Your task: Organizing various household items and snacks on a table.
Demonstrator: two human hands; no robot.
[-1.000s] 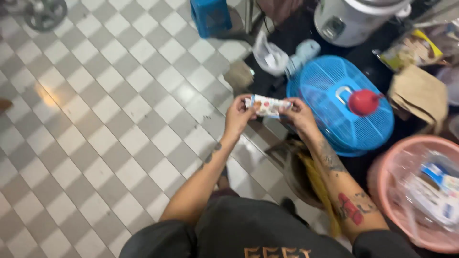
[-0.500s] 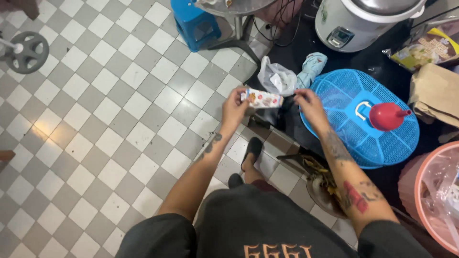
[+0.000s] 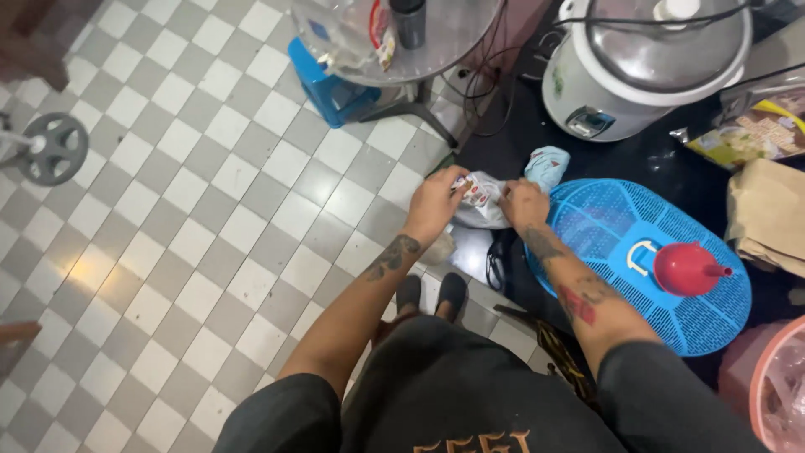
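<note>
My left hand grips a small white and orange packet, its end poking out past the fingers into a white plastic bag. My right hand pinches the bag's right edge, so both hands meet at the bag. The bag rests on the dark mat at the edge of the checkered floor, just left of a blue mesh food cover.
A red funnel lies on the blue cover. A rice cooker stands behind, with a light blue cloth near it. A blue stool and a round glass table are at the back. A pink basin sits at lower right.
Both hands have moved forward and down from holding the packet in the air to the white plastic bag. The right hand left the packet and took the bag's edge.
</note>
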